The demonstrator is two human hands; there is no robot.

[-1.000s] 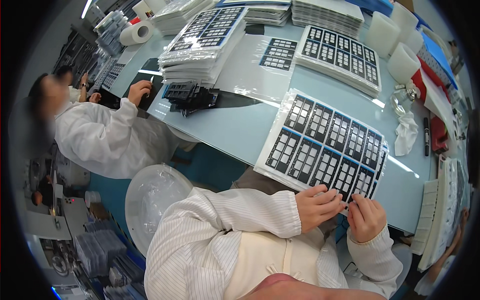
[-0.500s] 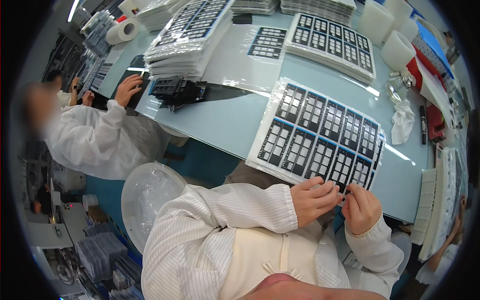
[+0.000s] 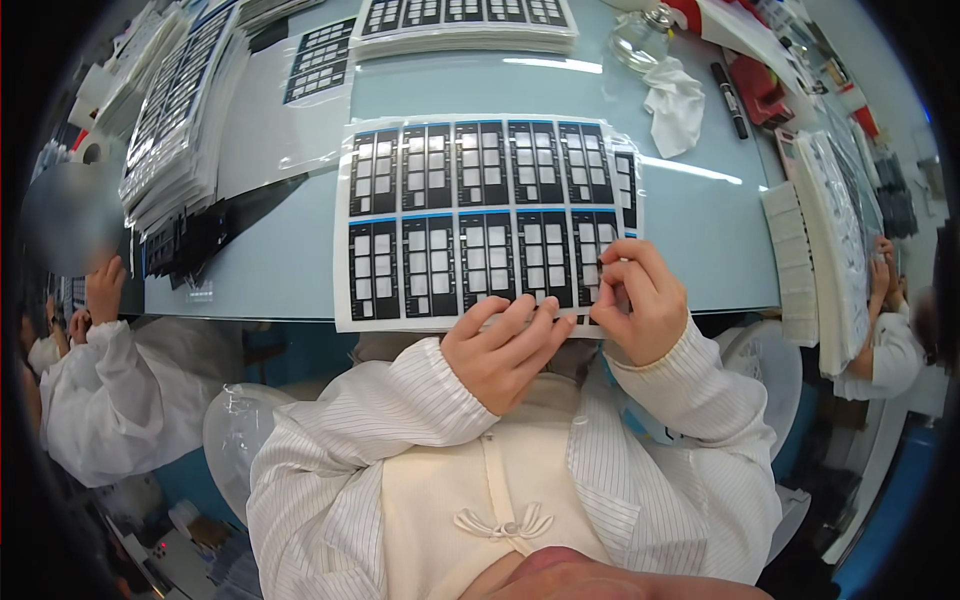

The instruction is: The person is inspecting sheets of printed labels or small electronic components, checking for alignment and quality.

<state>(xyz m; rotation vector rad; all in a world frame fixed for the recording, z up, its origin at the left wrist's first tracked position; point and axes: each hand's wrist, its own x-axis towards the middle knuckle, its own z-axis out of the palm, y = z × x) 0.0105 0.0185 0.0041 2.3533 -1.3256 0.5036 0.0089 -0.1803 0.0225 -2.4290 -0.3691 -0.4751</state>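
On the glass-topped table in front of me lies a stack of clear-backed sheets; the top sheet [image 3: 458, 212] has two rows of black panels with pale rectangles and blue strips. My left hand [image 3: 508, 350] rests at the stack's near edge, its fingers stretched over the lower panels. Beside it, my right hand [image 3: 640, 305] is at the near right corner, with thumb and bent fingers drawn together over the last panel. Whatever is between those fingertips is too small to make out. Another sheet [image 3: 627, 185] shows beneath at the right edge.
At the back stands another stack of panel sheets [image 3: 465, 30], and a tall stack [image 3: 185, 110] is at the left beside black pieces [image 3: 185, 245]. A glass bottle [image 3: 640, 42], crumpled tissue [image 3: 674, 105] and black marker [image 3: 729, 100] lie right. A co-worker's hand [image 3: 104, 290] is left.
My view has turned toward the right, so the sheet stack now lies straight and more central. Both hands stay at its near right corner, the right hand's fingers slightly shifted upward on the panel.
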